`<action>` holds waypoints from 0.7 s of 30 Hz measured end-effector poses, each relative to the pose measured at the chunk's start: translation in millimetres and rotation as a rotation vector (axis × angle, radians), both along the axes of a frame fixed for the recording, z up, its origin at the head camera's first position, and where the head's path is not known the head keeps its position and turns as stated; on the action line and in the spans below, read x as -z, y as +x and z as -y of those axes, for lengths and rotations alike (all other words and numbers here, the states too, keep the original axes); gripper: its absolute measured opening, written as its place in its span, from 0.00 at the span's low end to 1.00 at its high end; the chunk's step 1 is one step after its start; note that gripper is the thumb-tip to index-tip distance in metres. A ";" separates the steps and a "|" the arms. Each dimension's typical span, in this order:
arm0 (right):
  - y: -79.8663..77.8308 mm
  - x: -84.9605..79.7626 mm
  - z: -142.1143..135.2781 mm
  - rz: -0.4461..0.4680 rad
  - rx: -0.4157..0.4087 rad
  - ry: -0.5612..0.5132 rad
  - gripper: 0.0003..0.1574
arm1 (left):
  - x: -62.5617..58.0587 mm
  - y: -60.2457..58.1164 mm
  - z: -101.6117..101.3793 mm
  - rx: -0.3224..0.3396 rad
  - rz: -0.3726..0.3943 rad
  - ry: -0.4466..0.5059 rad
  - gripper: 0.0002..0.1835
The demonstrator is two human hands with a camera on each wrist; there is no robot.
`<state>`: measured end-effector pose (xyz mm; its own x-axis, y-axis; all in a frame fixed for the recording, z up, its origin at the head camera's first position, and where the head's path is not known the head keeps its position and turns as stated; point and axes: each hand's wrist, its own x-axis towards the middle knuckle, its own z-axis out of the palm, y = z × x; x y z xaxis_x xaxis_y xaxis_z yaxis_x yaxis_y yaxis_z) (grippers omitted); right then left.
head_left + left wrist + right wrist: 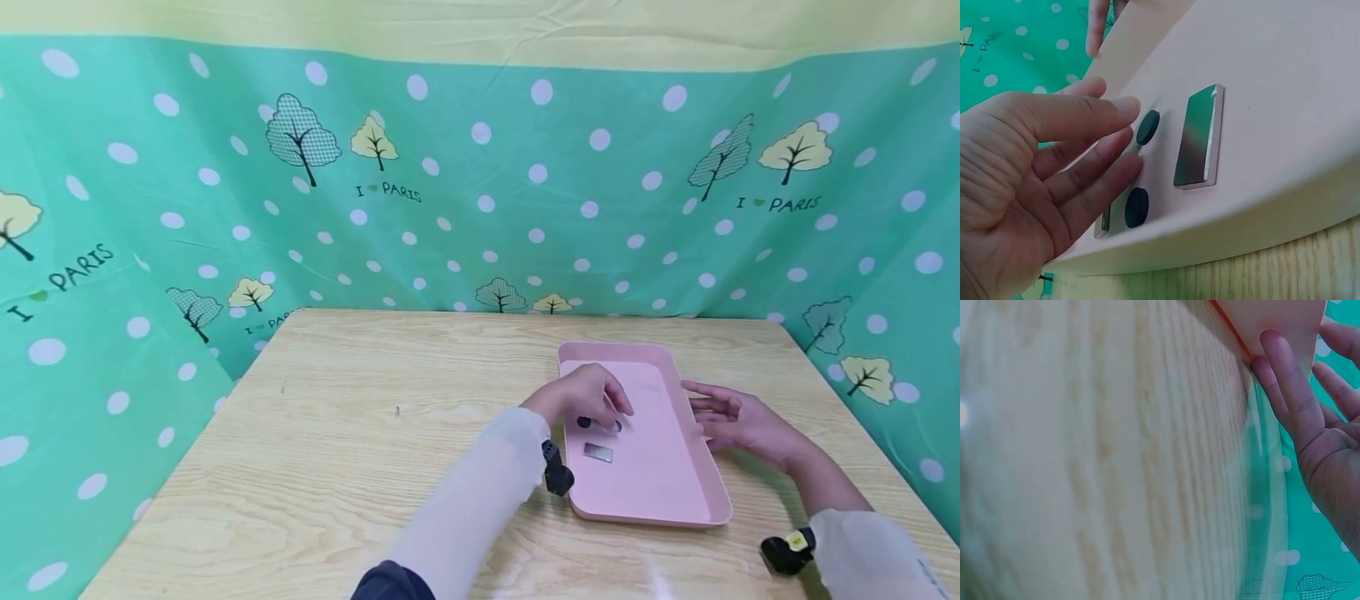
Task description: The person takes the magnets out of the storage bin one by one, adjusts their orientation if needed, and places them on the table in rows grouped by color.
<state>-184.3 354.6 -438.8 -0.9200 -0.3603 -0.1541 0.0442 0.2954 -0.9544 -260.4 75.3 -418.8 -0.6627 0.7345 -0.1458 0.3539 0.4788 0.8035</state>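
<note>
A shallow pink tray point(660, 467) lies on the wooden table. My left hand point(588, 396) reaches over its left side, thumb and fingers parted, the fingertips close beside a small dark disc point(1148, 128). Nothing shows between those fingers. A second dark disc point(1137, 207) and a shiny flat metal block point(1197, 137) lie on the tray floor nearby. Another metal piece point(1103, 224) is partly hidden behind the left fingers. My right hand point(742, 425) is at the tray's right outer wall, its fingers extended against the side.
The wooden table point(360, 467) extends to the left of the tray. A green polka-dot cloth point(450, 192) with printed trees hangs behind and at both sides. Black wrist cameras point(557, 471) are strapped over the pale sleeves.
</note>
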 end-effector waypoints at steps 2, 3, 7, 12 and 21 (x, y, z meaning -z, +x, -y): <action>0.0 -0.2 -0.1 0.003 0.004 0.000 0.45 | 1.1 -0.4 -1.0 0.003 -0.028 -0.020 0.14; 0.0 -0.3 -0.2 0.004 0.005 0.002 0.45 | 1.3 -0.5 -1.4 0.004 -0.040 -0.026 0.14; 0.0 -0.5 -0.8 0.007 0.010 0.005 0.45 | 2.3 -0.7 -2.9 0.006 -0.070 -0.039 0.13; 0.2 -0.1 -1.4 0.004 0.012 0.003 0.45 | 3.2 -0.6 -5.4 -0.002 -0.093 -0.073 0.14; -0.1 1.6 -0.6 0.001 0.003 -0.011 0.44 | 1.4 3.3 -9.0 0.017 -0.141 -0.150 0.12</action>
